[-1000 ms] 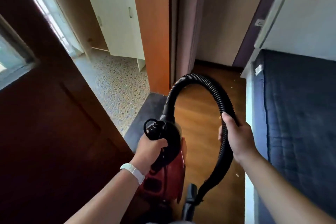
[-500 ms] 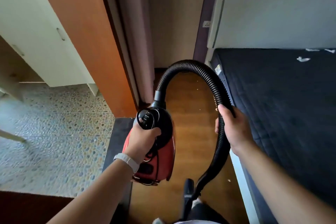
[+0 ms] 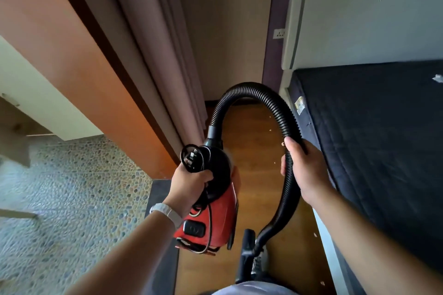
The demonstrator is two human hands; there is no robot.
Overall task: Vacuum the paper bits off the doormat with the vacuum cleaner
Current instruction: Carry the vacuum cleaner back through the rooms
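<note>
A small red and black vacuum cleaner (image 3: 217,220) hangs in the air in front of me, carried by its black top handle in my left hand (image 3: 189,187), which also holds a coiled cord and plug. Its ribbed black hose (image 3: 251,91) arches up and over to the right, where my right hand (image 3: 305,170) grips it. The hose runs down to a black nozzle (image 3: 247,254) near my feet. A dark grey doormat (image 3: 159,196) lies on the floor under my left arm, mostly hidden. Small paper bits (image 3: 282,143) dot the wooden floor.
A dark mattress (image 3: 383,139) with a white headboard (image 3: 359,24) fills the right side. An orange door jamb (image 3: 96,79) and a curtain (image 3: 167,55) stand on the left. Pebble-patterned flooring (image 3: 72,199) lies beyond the doorway. A wall socket (image 3: 279,33) sits beside the headboard.
The view has swung right, from the dark door and doorway toward the bed and wooden floor strip. Both hands keep the same hold on the vacuum and hose.
</note>
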